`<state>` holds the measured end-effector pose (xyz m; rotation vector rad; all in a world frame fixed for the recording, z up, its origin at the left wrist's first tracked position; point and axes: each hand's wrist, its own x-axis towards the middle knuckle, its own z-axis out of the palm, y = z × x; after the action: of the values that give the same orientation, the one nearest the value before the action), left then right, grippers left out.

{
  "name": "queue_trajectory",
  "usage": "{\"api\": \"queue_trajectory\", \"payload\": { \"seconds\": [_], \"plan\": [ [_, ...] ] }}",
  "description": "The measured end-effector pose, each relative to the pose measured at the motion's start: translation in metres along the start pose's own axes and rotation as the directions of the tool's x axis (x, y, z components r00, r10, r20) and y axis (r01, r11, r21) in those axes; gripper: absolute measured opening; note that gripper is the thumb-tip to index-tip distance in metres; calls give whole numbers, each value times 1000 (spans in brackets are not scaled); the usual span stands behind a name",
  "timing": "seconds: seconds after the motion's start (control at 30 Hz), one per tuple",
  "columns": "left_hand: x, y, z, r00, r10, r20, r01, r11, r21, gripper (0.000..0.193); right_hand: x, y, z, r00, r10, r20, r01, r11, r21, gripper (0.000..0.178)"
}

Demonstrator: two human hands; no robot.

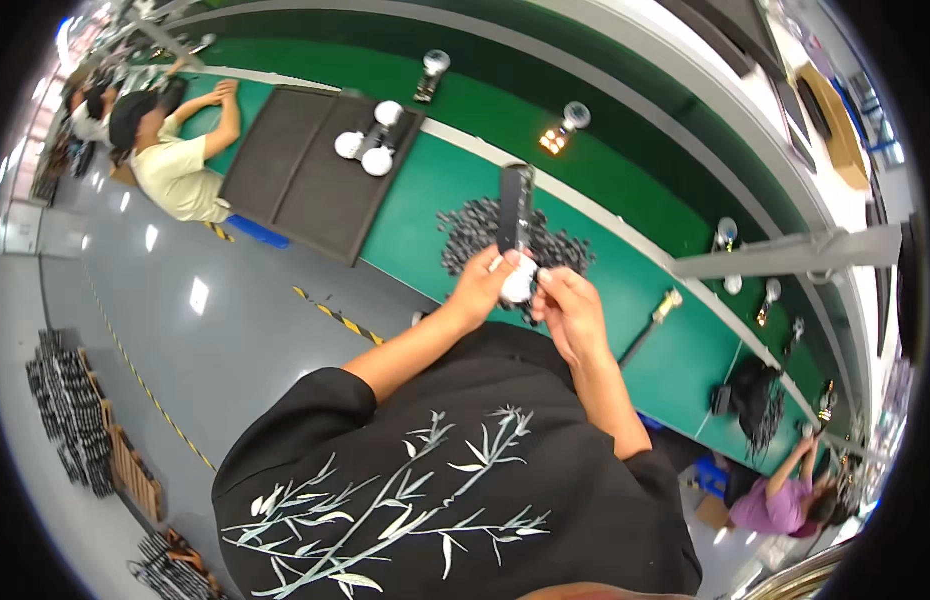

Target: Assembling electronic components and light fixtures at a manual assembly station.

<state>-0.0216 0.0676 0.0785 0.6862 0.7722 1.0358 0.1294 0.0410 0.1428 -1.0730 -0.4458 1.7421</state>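
Note:
Over the green table, my left hand is closed around a lamp-like device with a long black body and a round white head. The black body points away from me, and the white head is at the near end, between my hands. My right hand has its fingers pinched together at the right edge of the white head. Whether a small part sits in that pinch cannot be made out. Beneath and behind the device spreads a heap of small black parts.
Left on the table lies a black tray bearing a device with three white round heads. To the right are a dark rod with a yellowish end and a black bag-like bundle. A grey metal bar juts in. People work at both ends.

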Motion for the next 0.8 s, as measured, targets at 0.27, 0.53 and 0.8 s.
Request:
{"api": "queue_trajectory", "payload": {
  "seconds": [0.27,0.53,0.8],
  "plan": [
    [1,-7,-1,995,71,63,-75,996,53,45,-3,10,0,1000,14,-27,-18,993,-117,12],
    [-3,5,3,982,167,92,-186,947,261,47,-2,20,7,1000,-16,-16,15,997,-75,14],
    [1,11,4,991,129,32,-132,984,117,53,3,22,-3,999,-34,26,34,999,31,16]
  ]
}}
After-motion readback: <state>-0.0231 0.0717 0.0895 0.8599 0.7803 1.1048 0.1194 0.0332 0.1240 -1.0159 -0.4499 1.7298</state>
